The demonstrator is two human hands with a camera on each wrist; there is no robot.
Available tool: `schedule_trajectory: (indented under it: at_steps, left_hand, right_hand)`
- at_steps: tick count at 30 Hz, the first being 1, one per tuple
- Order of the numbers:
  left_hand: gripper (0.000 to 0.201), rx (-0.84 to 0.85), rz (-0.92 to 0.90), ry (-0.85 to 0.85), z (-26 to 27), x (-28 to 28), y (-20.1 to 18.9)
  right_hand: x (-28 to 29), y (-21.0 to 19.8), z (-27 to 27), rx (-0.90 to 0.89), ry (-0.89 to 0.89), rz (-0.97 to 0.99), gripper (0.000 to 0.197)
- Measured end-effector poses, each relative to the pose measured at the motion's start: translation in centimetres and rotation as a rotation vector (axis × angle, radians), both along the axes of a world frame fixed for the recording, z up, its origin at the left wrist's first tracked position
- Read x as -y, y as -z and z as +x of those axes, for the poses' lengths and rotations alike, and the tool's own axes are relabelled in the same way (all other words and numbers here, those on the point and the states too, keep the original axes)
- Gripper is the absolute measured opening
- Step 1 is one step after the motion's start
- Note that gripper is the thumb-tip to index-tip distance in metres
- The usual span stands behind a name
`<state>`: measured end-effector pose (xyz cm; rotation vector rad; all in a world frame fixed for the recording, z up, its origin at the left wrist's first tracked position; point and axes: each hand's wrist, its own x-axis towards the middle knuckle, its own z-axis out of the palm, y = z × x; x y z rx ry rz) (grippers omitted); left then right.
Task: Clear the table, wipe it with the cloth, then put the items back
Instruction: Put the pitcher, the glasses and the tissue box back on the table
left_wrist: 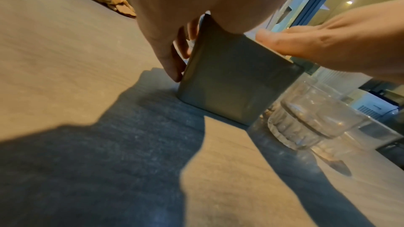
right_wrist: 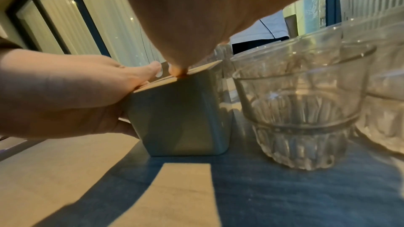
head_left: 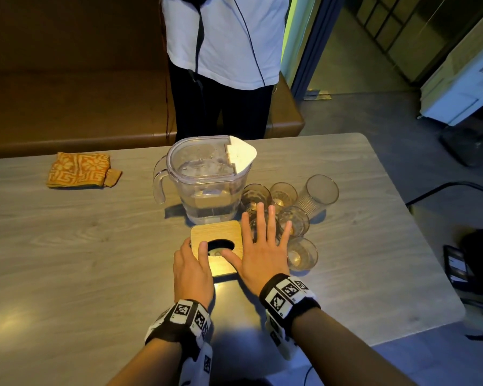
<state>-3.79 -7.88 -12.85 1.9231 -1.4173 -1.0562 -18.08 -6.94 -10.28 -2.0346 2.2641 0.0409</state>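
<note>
A square grey box [head_left: 218,235] with a wooden lid and an oval hole stands at the table's middle front. My left hand [head_left: 191,260] grips its left side, thumb on the lid by the hole; its fingers [left_wrist: 174,65] curl against the box wall [left_wrist: 236,78]. My right hand [head_left: 262,246] lies flat with its fingers spread over the box's right edge and the glasses, thumb on the lid. A folded orange patterned cloth [head_left: 78,169] lies at the far left. A clear pitcher [head_left: 207,179] stands just behind the box. Several glasses [head_left: 290,215] cluster to the right.
A person in a white shirt [head_left: 223,43] stands at the table's far side, before a brown bench [head_left: 67,107]. The nearest glass [right_wrist: 301,115] stands close to the box's right wall [right_wrist: 181,118]. The table's right edge [head_left: 418,232] drops to the floor, where a cable and dark items lie.
</note>
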Motion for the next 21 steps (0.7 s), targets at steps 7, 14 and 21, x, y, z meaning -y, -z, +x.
schedule_trajectory:
  at_steps: [7, 14, 21]
  left_hand:
    - [0.058, 0.02, 0.01, -0.047, -0.9, 0.5, 0.6]
    - [0.054, 0.035, 0.031, -0.065, -1.5, 1.0, 0.5]
    - [0.061, -0.009, 0.05, 0.008, -1.2, 1.3, 0.0]
  right_hand:
    - [-0.6, 0.4, -0.5, -0.002, 0.04, 0.004, 0.074]
    - [-1.3, -1.2, -1.8, 0.037, -0.101, 0.021, 0.099]
    - [-1.6, -0.9, -2.9, 0.021, -0.095, 0.053, 0.075]
